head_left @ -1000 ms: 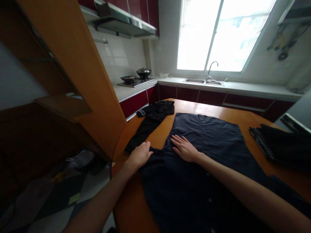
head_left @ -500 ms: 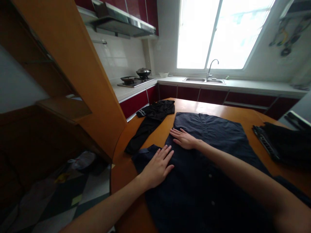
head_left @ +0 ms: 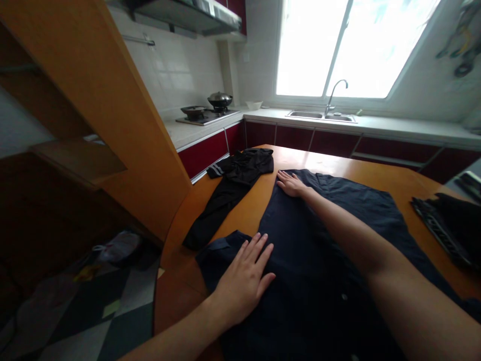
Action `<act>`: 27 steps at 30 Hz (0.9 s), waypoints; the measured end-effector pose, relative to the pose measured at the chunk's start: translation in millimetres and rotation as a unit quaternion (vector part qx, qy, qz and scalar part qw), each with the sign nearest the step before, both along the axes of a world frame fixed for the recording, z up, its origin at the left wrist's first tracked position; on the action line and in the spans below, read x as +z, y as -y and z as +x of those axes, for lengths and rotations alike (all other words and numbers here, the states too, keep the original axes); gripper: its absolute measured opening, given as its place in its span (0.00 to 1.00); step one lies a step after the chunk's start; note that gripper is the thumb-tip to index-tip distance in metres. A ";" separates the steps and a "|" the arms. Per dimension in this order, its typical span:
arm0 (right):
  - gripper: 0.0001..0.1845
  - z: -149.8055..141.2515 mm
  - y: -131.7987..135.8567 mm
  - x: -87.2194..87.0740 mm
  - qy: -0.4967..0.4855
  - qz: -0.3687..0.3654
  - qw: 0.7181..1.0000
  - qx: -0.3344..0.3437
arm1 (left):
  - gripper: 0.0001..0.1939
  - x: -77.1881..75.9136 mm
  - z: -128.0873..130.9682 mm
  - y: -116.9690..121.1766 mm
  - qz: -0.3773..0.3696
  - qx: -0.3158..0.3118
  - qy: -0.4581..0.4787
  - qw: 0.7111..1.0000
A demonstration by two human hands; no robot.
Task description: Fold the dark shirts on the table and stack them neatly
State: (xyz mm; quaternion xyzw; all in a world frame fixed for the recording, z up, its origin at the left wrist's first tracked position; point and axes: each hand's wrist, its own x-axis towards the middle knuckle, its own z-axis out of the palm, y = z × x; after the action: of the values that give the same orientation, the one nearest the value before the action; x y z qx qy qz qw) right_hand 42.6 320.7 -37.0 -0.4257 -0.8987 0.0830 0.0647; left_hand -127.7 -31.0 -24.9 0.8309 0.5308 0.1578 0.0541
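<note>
A dark navy buttoned shirt (head_left: pixel 300 260) lies spread over the wooden table (head_left: pixel 180 215), its hem toward the window and a short sleeve out to the left. My left hand (head_left: pixel 242 281) rests flat on it near that sleeve, fingers stretched out. Farther off, my right hand (head_left: pixel 291 184) lies palm down on the shirt's left edge close to the hem, fingers extended. Neither hand grips the cloth. Small pale buttons show along the shirt's front; my right forearm covers part of it.
Black clothing with striped cuffs (head_left: pixel 240 173) lies on the table's left side. Folded dark clothes (head_left: pixel 451 225) sit at the right edge. Beyond are a stove (head_left: pixel 206 118) with pans and a sink (head_left: pixel 319 116). A plastic bag (head_left: pixel 120 245) is on the floor at left.
My right hand has slid away from me along the shirt's left edge toward the hem. My left hand stays on the shirt near the sleeve. The camera view has tilted slightly downward.
</note>
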 end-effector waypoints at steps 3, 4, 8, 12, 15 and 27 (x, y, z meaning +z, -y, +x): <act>0.35 -1.9 -20.9 -3.2 0.003 0.003 1.000 -0.020 | 0.31 -1.5 0.5 0.7 0.004 0.009 0.007 1.000; 0.34 -2.9 -26.9 -3.7 0.002 0.003 1.000 -0.025 | 0.31 -1.9 0.6 0.8 0.005 0.010 0.008 1.000; 0.34 -11.9 -36.7 1.9 -0.010 0.017 0.997 -0.069 | 0.32 -3.9 0.5 1.1 0.008 0.008 0.012 1.000; 0.34 -28.4 -3.1 16.0 -0.066 0.097 0.990 -0.081 | 0.32 -6.9 -1.3 0.3 0.017 0.014 0.003 1.000; 0.34 -28.7 49.3 20.1 -0.089 0.078 0.990 0.082 | 0.32 -8.1 -2.6 -0.7 0.019 0.007 -0.003 1.000; 0.35 97.0 -13.3 12.9 -0.004 -0.017 0.997 -0.069 | 0.32 -7.5 -3.1 -1.9 0.022 0.011 -0.023 0.999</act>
State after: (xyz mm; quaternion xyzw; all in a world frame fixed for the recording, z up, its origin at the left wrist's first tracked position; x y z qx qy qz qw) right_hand 139.6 334.0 -24.1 -0.4873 -0.8655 0.0949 0.0669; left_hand -130.8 -29.1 -32.4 0.8296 0.5370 0.1512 0.0217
